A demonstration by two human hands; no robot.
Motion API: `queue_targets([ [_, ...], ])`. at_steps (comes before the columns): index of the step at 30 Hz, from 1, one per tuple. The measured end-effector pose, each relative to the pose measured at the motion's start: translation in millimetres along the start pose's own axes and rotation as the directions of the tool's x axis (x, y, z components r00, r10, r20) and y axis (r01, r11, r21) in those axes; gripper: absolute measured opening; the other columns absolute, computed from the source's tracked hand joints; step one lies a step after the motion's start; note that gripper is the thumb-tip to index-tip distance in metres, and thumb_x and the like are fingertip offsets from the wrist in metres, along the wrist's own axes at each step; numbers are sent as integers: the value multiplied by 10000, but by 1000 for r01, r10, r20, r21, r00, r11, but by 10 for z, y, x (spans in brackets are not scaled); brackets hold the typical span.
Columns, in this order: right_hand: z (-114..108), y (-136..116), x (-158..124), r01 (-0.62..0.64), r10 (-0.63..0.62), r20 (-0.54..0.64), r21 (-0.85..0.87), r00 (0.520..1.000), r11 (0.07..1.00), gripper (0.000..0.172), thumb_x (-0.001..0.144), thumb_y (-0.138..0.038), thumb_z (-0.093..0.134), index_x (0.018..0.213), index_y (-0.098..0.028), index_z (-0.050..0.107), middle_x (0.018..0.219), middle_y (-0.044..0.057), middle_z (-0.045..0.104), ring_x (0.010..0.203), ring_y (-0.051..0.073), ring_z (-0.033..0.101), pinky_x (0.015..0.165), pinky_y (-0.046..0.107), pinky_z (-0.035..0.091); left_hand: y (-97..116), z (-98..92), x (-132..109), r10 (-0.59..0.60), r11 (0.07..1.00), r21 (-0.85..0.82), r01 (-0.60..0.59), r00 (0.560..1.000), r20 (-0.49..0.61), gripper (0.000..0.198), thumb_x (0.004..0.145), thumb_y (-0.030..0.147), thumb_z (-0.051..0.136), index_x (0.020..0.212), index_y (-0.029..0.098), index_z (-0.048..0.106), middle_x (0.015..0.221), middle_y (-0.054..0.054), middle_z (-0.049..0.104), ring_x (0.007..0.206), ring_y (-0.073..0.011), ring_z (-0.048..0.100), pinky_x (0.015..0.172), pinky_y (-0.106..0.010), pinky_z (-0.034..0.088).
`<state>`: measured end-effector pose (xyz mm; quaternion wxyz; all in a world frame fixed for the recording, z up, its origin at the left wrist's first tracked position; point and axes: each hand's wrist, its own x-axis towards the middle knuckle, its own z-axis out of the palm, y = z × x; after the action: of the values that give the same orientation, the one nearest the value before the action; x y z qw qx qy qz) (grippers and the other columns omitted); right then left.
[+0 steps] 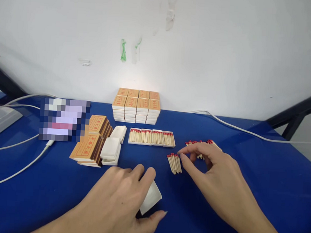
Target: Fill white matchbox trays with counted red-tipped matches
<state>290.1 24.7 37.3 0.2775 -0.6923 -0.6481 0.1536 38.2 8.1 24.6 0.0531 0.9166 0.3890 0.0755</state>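
My left hand (121,195) is curled over a white matchbox tray (152,198), gripping it low at the front of the table; its fingers cover much of the tray. Red-tipped matches (174,163) lie in a small bunch to the right of it. At the head end of this bunch, the thumb and forefinger of my right hand (207,165) pinch its right edge. Behind that hand, a second heap of matches (193,143) is partly hidden. Farther back stand several trays filled with matches (152,137), side by side in a row.
Closed matchboxes (136,106) are stacked against the wall. More orange matchbox covers (87,145) stand at the left, beside stacked white trays (111,150). A blurred device (64,119) with a white cable (33,165) lies farther left. Another cable (238,133) crosses the back right.
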Motion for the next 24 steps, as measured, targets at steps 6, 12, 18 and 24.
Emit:
queue_targets([
  [6, 62, 20, -24, 107, -102, 78, -50, 992, 993, 359, 1079, -409, 513, 1213, -365, 843, 1096, 51, 752, 1056, 289, 727, 880, 468, 559, -6, 5, -16, 4, 1000, 4, -4, 1000, 2, 296, 970, 470, 788, 1066, 241, 626, 869, -4, 652, 652, -300, 713, 508, -433, 472],
  [12, 77, 16, -28, 111, -107, 106, -35, 989, 993, 346, 1083, -390, 545, 1215, -347, 863, 1152, 87, 750, 1129, 313, 706, 871, 453, 574, -10, 11, 9, -7, 1000, -1, 7, 1000, 6, 294, 976, 467, 774, 1089, 238, 629, 879, -4, 652, 657, -303, 716, 512, -434, 476],
  [18, 69, 18, -33, 83, -81, 118, -10, 990, 997, 354, 1096, -409, 533, 1198, -362, 869, 1178, 79, 746, 1127, 302, 699, 910, 464, 565, 8, -23, 5, -13, 1000, -2, 13, 999, 44, 253, 980, 438, 755, 1067, 243, 619, 882, -8, 651, 663, -307, 716, 518, -440, 473],
  [24, 44, 31, -19, 86, -84, 72, -24, 994, 996, 355, 1110, -429, 531, 1171, -354, 872, 1132, 60, 757, 1075, 275, 710, 909, 444, 564, 6, 6, 16, -17, 1000, 8, 17, 1000, 21, 270, 969, 444, 761, 1063, 251, 597, 882, -3, 648, 666, -299, 709, 525, -428, 448],
])
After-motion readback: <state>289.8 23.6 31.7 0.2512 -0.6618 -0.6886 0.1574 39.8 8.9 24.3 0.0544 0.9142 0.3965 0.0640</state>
